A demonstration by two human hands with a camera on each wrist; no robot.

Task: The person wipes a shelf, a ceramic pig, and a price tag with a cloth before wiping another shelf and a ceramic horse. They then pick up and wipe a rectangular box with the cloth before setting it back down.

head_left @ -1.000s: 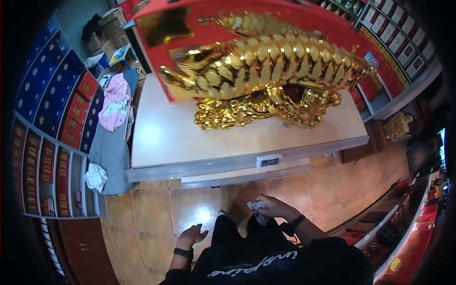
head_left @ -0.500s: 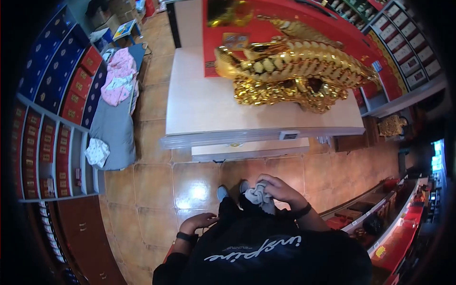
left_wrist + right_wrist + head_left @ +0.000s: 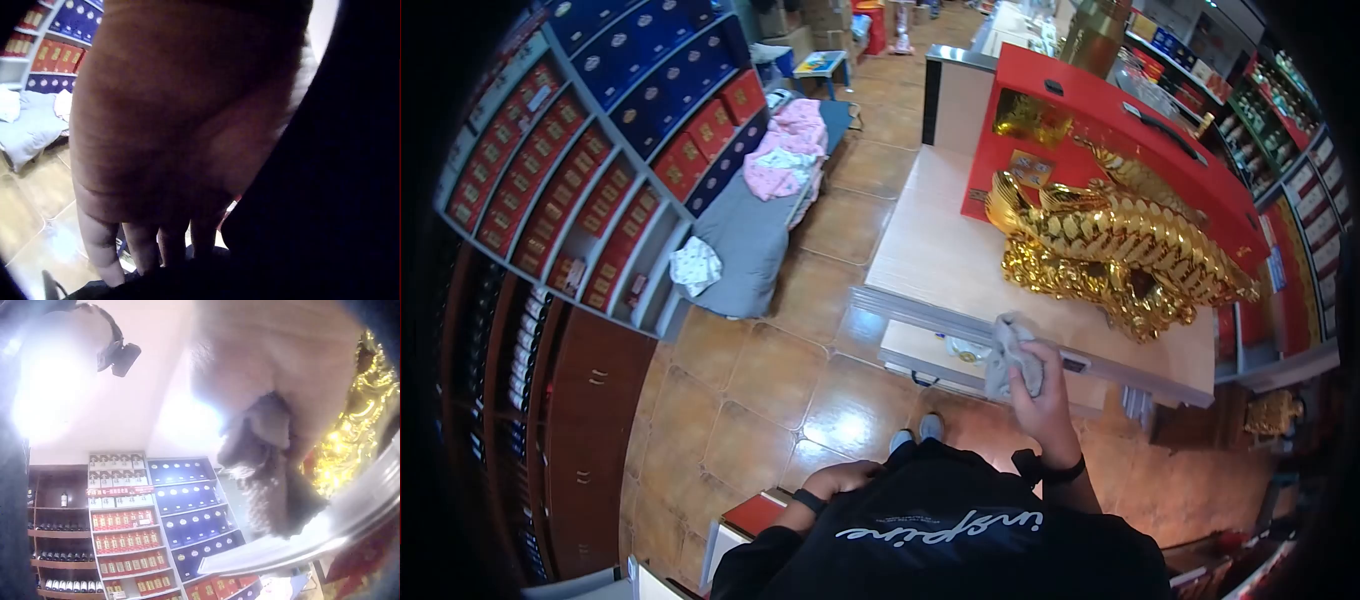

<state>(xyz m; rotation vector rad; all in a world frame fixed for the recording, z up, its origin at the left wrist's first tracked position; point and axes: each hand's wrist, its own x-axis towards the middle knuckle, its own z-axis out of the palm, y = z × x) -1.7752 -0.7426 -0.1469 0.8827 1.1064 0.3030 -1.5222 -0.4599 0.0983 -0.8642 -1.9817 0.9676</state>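
Observation:
My right hand [image 3: 1045, 395] grips a crumpled grey cloth [image 3: 1006, 365], raised at the front edge of the pale counter [image 3: 930, 235]. In the right wrist view the cloth [image 3: 265, 481] hangs from the fingers close over that edge. A shiny gold fish statue [image 3: 1130, 235] on an ornate gold base stands on the counter, beyond the right hand. Low at the front of the black shirt [image 3: 960, 520] is my left hand [image 3: 845, 480], holding nothing that shows. Its fingers [image 3: 142, 247] extend loosely downward in the left wrist view, their tips partly hidden by dark fabric.
A large red box [image 3: 1090, 110] with a handle stands behind the statue. Below the counter top, a lower ledge [image 3: 910, 345] juts out with small items on it. To the left lies a grey folding bed [image 3: 735, 240] with clothes, beside shelves [image 3: 615, 250] of boxes. Tiled floor [image 3: 730, 350] runs between.
The right hand has risen with the cloth from in front of the body to the counter's front edge. The left hand has drawn in to the shirt. The head view has turned left.

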